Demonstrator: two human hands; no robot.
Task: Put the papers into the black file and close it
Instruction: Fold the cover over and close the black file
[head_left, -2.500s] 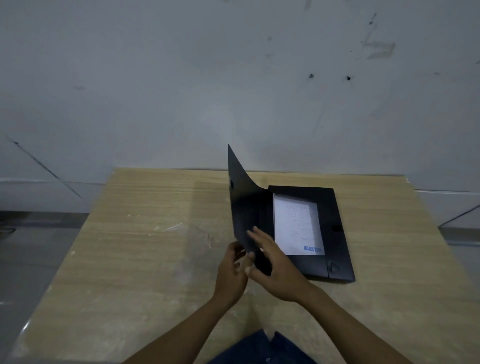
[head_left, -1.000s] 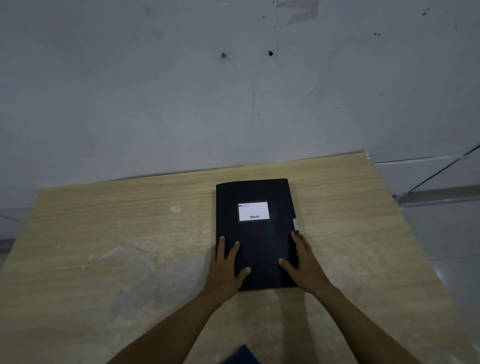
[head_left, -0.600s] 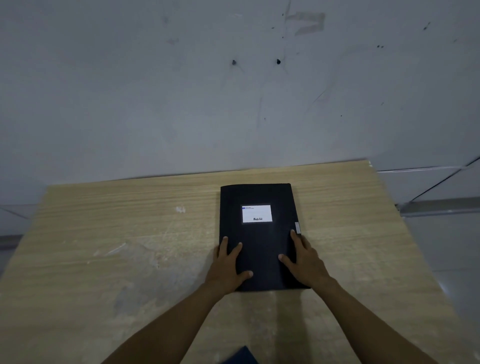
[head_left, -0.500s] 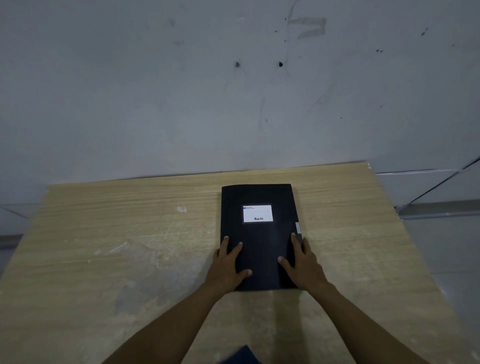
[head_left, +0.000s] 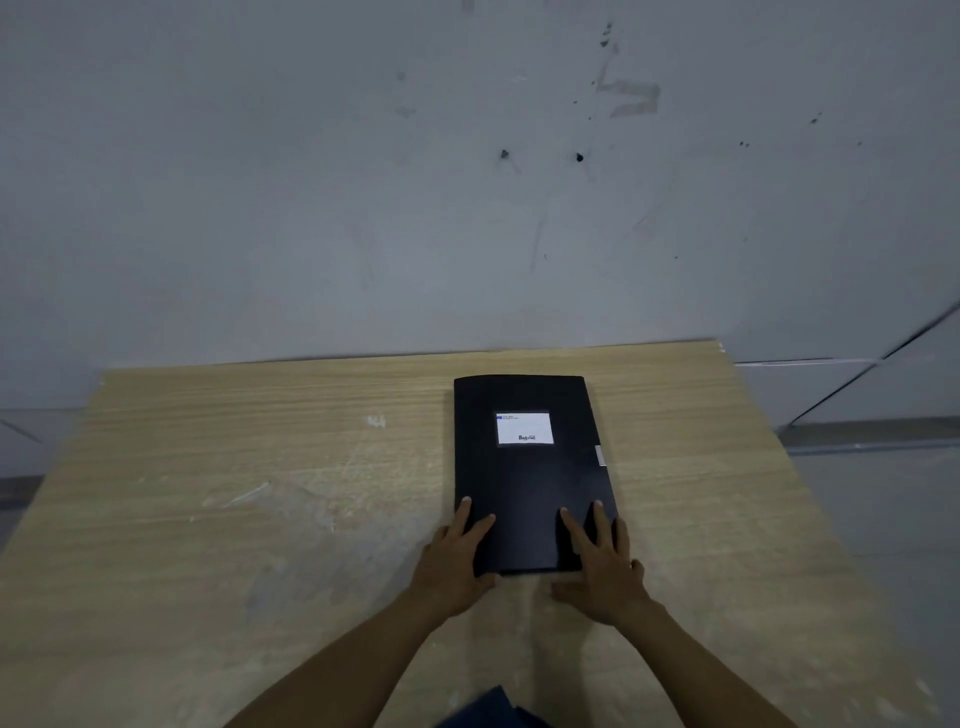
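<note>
The black file (head_left: 530, 478) lies closed and flat on the wooden table (head_left: 260, 493), with a white label (head_left: 524, 428) on its cover. The papers are hidden inside; a small white tab (head_left: 601, 455) shows at its right edge. My left hand (head_left: 454, 558) rests flat at the file's near left corner, fingers spread on the cover. My right hand (head_left: 600, 564) lies flat on the near right corner, thumb on the table. Neither hand grips anything.
A grey wall (head_left: 467, 182) rises right behind the table's far edge. The floor (head_left: 883, 519) drops away to the right of the table. A dark blue cloth (head_left: 493, 712) shows at the bottom edge.
The cover, raised 2.5 s ago over the paper, is now down flat. Both hands have slid slightly back toward me along the file's near end.
</note>
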